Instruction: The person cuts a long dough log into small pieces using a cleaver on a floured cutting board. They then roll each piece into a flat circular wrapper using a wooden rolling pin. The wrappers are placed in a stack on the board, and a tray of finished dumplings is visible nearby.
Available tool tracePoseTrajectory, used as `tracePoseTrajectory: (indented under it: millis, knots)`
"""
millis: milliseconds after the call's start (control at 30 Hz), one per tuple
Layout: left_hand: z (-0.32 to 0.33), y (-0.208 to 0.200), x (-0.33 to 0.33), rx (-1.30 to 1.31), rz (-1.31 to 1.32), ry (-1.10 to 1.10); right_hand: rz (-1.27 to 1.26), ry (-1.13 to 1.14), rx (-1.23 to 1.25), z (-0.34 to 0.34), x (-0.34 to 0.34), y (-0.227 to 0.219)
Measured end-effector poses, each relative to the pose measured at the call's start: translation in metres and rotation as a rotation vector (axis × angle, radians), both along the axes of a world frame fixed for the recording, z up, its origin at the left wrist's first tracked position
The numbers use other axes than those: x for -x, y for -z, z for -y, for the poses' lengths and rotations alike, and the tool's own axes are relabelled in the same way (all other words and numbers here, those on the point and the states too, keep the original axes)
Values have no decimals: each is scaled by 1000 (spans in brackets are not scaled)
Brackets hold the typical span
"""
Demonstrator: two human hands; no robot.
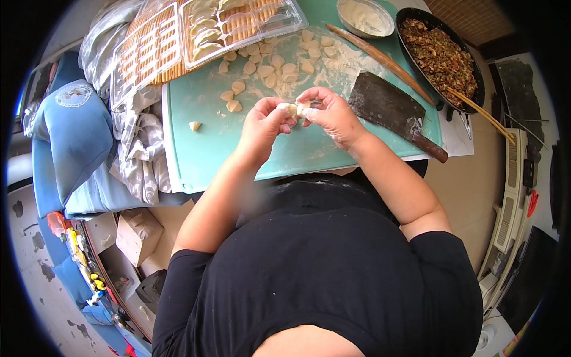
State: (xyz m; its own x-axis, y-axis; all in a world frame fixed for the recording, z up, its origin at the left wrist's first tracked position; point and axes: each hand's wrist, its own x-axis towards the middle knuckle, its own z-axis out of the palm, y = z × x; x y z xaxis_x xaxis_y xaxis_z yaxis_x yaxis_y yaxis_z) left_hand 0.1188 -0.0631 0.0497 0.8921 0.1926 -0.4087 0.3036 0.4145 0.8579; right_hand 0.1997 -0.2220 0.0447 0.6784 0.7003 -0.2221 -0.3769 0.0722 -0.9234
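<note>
Over the near-middle part of a green board (202, 157), both hands meet at a small, pale dumpling (292, 109). The fingers and thumb of my left hand (266, 122) pinch its left end. On its other side, my right hand (334, 118) grips it between thumb and bent fingers; much of the dough is hidden behind fingertips. Several floury dough pieces (270, 80) lie beyond the hands, and a single piece (194, 126) sits apart to the left. To the right of my right hand rests a dark, broad-bladed cleaver (386, 101) with a wooden handle.
A clear plastic tray (229, 50) holding several shaped dumplings stands at the far left on a woven mat. Far right are a rolling pin (380, 59), a bowl of flour (364, 16) and a black pan (410, 53) of chopped filling, with chopsticks (482, 113) across its rim.
</note>
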Motion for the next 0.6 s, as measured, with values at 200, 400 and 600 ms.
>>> tracePoseTrajectory:
  millis: [200, 400, 600]
  knots:
    - [-10, -1, -2, 51, 32, -111, -93, 109, 87, 15, -25, -3]
    - [-47, 47, -20, -1074, 286, -220, 592, 301, 523, 20, -54, -7]
    - [-35, 46, 10, -1731, 110, 295, 1281, 10, 621, 46, -3, 32]
